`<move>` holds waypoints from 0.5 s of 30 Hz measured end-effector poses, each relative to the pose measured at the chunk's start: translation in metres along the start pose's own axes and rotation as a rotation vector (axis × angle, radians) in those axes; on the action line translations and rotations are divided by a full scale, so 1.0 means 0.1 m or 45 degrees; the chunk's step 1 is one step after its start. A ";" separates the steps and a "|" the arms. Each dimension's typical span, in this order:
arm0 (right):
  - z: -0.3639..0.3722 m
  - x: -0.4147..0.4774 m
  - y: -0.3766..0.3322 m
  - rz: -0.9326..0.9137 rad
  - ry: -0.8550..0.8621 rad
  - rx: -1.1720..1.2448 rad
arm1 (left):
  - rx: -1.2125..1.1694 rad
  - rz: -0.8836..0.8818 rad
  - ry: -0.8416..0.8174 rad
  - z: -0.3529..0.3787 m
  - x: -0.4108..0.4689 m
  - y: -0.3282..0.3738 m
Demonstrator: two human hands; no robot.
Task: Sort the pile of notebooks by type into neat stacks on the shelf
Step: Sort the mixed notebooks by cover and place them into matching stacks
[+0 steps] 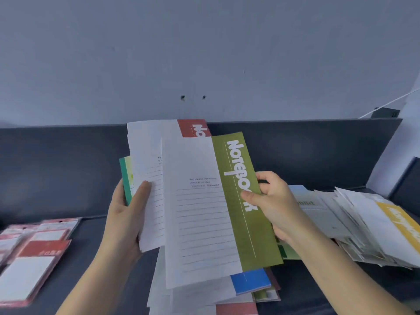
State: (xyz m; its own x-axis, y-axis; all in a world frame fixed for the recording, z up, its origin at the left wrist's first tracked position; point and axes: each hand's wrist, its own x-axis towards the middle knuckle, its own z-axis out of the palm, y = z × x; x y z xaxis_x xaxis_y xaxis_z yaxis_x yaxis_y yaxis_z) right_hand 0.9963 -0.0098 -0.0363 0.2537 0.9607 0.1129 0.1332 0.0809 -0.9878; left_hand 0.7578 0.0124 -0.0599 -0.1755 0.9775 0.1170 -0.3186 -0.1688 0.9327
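My left hand holds a small bundle upright: a red-and-white notebook in front and a green-edged notebook behind it. With my right hand I grip the olive-green "Notebook" by its right edge; it overlaps the front of the bundle. Below them on the dark shelf lies a stack of similar notebooks, with a blue cover and a red cover showing. A loose pile of notebooks, one with a yellow cover, spreads out at the right.
Pink-and-white notepads lie in rows at the left of the shelf. A dark raised back panel runs behind, with a grey wall above. A dark upright divider stands at the far right.
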 end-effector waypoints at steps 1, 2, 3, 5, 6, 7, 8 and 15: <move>0.03 -0.01 0.06 0.012 0.018 -0.056 | 0.018 0.018 0.005 -0.11 0.02 0.03; 0.06 -0.03 0.11 0.021 0.033 -0.137 | 0.030 0.039 0.017 -0.21 0.04 0.06; 0.07 -0.04 0.18 0.027 0.033 -0.252 | 0.040 0.062 0.039 -0.31 0.07 0.09; 0.08 -0.08 0.31 0.050 0.000 -0.566 | 0.058 0.102 0.090 -0.50 0.12 0.15; 0.09 -0.11 0.36 0.074 -0.021 -0.721 | 0.066 0.124 0.106 -0.58 0.15 0.18; 0.10 -0.13 0.42 0.103 -0.045 -0.862 | 0.069 0.148 0.116 -0.66 0.17 0.21; 0.12 -0.15 0.47 0.127 -0.071 -0.985 | 0.066 0.166 0.124 -0.73 0.18 0.23; 0.33 -0.14 0.61 0.121 -0.040 -1.261 | 0.000 0.116 0.161 -1.05 0.18 0.31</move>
State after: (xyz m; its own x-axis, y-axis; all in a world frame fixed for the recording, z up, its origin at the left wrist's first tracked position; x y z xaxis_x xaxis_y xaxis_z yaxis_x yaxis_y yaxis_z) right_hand 0.9697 -0.0096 -0.1016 0.2812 0.9594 0.0207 0.8569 -0.2414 -0.4555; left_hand 0.6471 0.0118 -0.0650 -0.3195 0.9344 0.1576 -0.2957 -0.2563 0.9203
